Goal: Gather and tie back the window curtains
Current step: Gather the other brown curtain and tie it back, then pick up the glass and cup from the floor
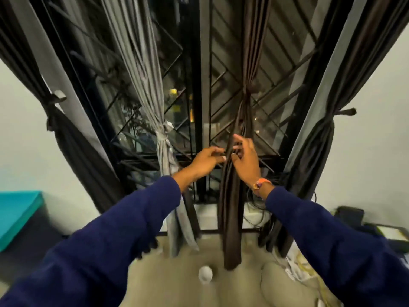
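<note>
A dark brown curtain [231, 209] hangs in the middle of the window, tied in a knot high up and falling in a narrow bunch. My left hand [205, 161] pinches a fold of it from the left at mid height. My right hand [244, 160] grips the same bunch from the right, fingers curled around the cloth. A grey curtain [141, 63] hangs left of it, tied in a knot [163, 132]. Dark outer curtains at the far left [73, 142] and far right [318, 147] are each tied back.
A black metal window grille [223, 94] stands behind the curtains. A beige cushion [177, 280] with a small white object [205, 274] lies below. A teal box [17, 213] sits at the left, black devices [376, 229] and cables at the right.
</note>
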